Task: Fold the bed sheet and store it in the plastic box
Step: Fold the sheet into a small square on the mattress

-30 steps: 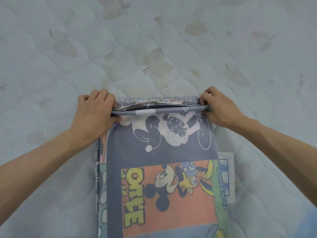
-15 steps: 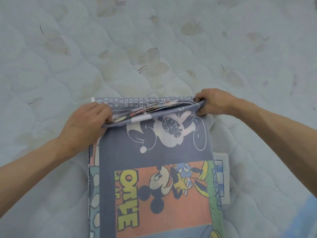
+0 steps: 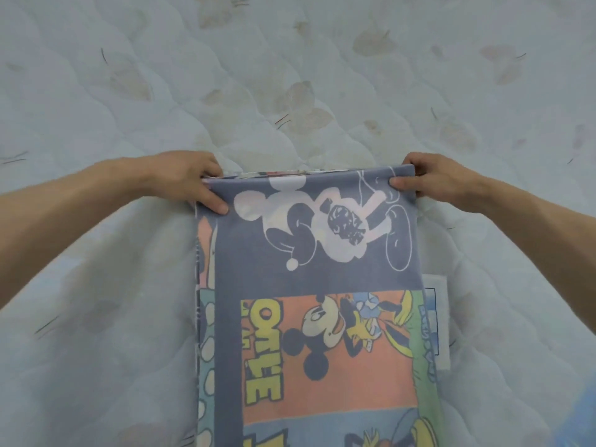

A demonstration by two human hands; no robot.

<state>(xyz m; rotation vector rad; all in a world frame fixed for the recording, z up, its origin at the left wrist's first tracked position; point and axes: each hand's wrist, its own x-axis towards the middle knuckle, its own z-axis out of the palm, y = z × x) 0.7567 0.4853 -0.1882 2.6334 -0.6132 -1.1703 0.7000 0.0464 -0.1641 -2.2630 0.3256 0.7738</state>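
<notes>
The bed sheet point(image 3: 309, 317), grey-blue with cartoon prints and an orange panel, lies folded into a long strip on the mattress point(image 3: 290, 75), running from the middle of the view to the bottom edge. My left hand point(image 3: 193, 179) pinches the strip's far left corner, thumb on top. At the far right corner my right hand point(image 3: 429, 179) pinches the layers the same way. Several layers show at the far edge between the hands. No plastic box is in view.
The quilted white mattress with faint leaf prints fills the view on all sides. A white label point(image 3: 437, 321) with blue print sticks out from under the sheet's right edge. Something blue point(image 3: 580, 417) shows at the bottom right corner.
Both hands have shifted their hold to the far corners and pulled the far edge straight and flat. The left hand moved from on top of the edge to the corner.
</notes>
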